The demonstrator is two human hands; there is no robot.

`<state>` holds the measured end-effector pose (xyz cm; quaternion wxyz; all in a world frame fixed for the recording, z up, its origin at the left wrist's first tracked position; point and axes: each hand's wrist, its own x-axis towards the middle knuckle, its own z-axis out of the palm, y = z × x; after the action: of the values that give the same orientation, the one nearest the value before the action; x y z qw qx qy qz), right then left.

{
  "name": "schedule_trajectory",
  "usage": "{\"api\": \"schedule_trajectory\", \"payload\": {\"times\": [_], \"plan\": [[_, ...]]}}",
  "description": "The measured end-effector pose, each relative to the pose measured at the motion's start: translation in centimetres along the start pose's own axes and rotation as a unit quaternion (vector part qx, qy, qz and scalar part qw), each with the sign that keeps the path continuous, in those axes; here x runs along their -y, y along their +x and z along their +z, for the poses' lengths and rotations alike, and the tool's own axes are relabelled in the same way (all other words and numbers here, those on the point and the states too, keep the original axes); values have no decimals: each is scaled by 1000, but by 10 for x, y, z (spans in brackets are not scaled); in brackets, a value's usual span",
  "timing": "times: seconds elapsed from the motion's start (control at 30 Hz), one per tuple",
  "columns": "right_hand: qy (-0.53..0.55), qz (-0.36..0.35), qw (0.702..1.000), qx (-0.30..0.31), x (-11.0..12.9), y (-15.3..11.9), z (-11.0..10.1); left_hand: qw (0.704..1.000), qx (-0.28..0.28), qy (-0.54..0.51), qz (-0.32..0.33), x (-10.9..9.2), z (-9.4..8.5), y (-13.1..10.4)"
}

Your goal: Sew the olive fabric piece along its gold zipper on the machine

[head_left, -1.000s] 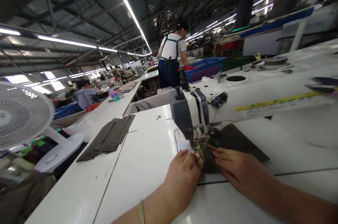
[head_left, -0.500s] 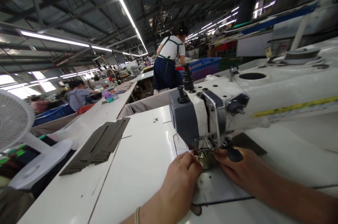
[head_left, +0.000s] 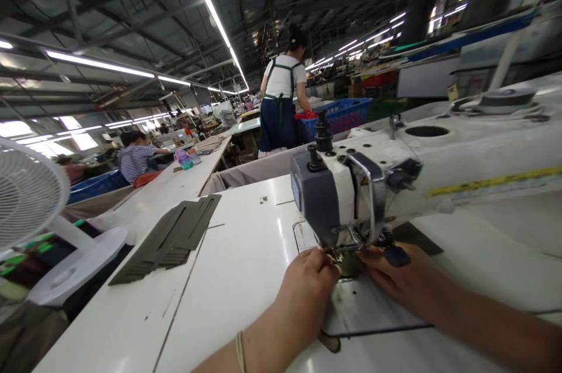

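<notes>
A white industrial sewing machine [head_left: 395, 168] stretches across the table, its grey-faced head [head_left: 325, 197] right in front of me. My left hand [head_left: 307, 288] has its fingertips bunched at the presser foot [head_left: 345, 259]; what they pinch is hidden. My right hand [head_left: 404, 279] lies flat on the machine bed right of the foot, fingers stretched toward it. A corner of dark fabric [head_left: 417, 237] shows behind my right hand, under the machine arm. A small dark scrap [head_left: 330, 341] peeks out below my left wrist.
A fanned stack of dark grey cut pieces [head_left: 171, 238] lies on the white table [head_left: 228, 279] to the left. A white fan [head_left: 30, 197] stands past the table's left edge. A person in an apron [head_left: 283, 103] stands by a blue basket [head_left: 346, 115]; another person [head_left: 134, 157] sits far left.
My view has dropped and closed in on the machine head. Both hands have slid up to the presser foot, and the wide dark fabric under them is now mostly hidden.
</notes>
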<state>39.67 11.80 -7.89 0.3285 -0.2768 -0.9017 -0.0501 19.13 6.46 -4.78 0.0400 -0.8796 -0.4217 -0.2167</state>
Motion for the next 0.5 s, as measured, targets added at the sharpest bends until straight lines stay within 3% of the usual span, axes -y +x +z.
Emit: {"api": "schedule_trajectory", "payload": {"times": [0.27,0.5], "plan": [[-12,32,999,8,2,-3,4,1000,1,-11,-2,2,3,-1],[-8,20,1000,15,-8,-3,8,998,-34,-25,-36,0,4,1]]}}
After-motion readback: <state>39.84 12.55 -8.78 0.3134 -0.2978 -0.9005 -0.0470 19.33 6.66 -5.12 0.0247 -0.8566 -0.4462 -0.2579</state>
